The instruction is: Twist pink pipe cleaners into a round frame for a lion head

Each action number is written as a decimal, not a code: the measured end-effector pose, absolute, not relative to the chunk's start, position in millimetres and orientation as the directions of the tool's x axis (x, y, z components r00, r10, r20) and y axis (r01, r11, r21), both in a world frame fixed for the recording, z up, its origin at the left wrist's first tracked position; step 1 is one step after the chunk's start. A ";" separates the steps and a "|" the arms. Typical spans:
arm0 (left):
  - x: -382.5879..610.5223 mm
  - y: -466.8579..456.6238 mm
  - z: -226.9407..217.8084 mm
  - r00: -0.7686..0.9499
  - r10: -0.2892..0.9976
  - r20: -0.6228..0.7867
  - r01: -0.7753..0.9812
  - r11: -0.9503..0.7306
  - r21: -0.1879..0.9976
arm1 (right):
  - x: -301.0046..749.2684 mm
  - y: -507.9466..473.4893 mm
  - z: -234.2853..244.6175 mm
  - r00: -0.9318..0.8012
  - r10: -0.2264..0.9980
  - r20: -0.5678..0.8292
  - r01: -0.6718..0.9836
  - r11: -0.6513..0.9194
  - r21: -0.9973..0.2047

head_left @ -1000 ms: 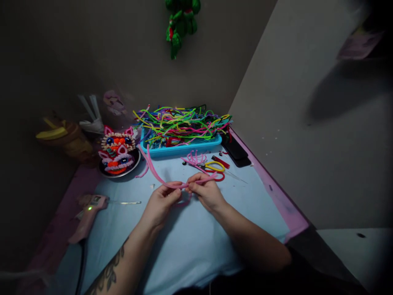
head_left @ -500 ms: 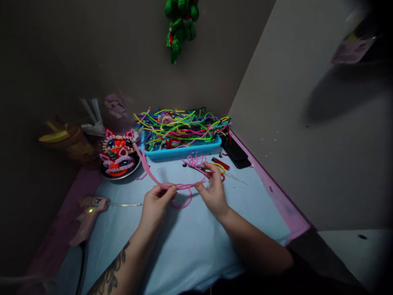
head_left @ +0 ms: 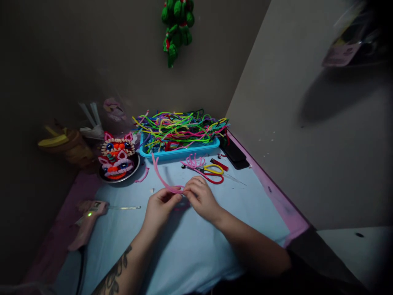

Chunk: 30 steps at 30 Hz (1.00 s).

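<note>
Pink pipe cleaners (head_left: 162,179) run between my two hands above the blue cloth, their long ends curving up and away to the left. My left hand (head_left: 160,207) pinches them between thumb and fingers. Close beside it, my right hand (head_left: 202,198) is closed on the same strands. A dim pink loop hangs below the hands, partly hidden. Just beyond my right hand lie scissors (head_left: 215,173) with one yellow and one red handle. A bundle of curled pink pipe cleaners (head_left: 194,162) rests against the blades.
A blue tray (head_left: 179,155) heaped with coloured pipe cleaners stands at the back. Left of it, a bowl (head_left: 125,177) holds fuzzy animal-faced figures. A pink glue gun (head_left: 87,227) lies at left. A red lighter (head_left: 219,164) and a black phone-like slab (head_left: 235,152) lie at right.
My right hand has come left and closed on the strands near my left hand, uncovering the scissors. The long pink ends have swung right, and the view has shifted slightly.
</note>
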<state>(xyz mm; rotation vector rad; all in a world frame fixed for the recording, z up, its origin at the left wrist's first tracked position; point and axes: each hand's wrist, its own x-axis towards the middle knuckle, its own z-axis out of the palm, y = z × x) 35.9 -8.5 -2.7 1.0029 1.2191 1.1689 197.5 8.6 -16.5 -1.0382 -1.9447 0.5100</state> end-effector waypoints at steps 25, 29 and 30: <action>37.7 -11.0 -2.9 -0.082 0.996 0.035 0.038 -0.032 0.999 | 193.6 7.0 -26.2 -0.324 0.791 0.519 0.526 0.607 -0.596; 37.7 -11.3 1.9 -0.061 0.997 0.040 0.069 -0.036 0.997 | 195.1 7.2 -21.4 -0.350 0.788 0.506 0.530 0.612 -0.587; 37.6 -11.2 2.6 -0.063 0.997 0.040 0.072 -0.036 0.997 | 195.3 7.3 -20.6 -0.363 0.786 0.501 0.532 0.616 -0.581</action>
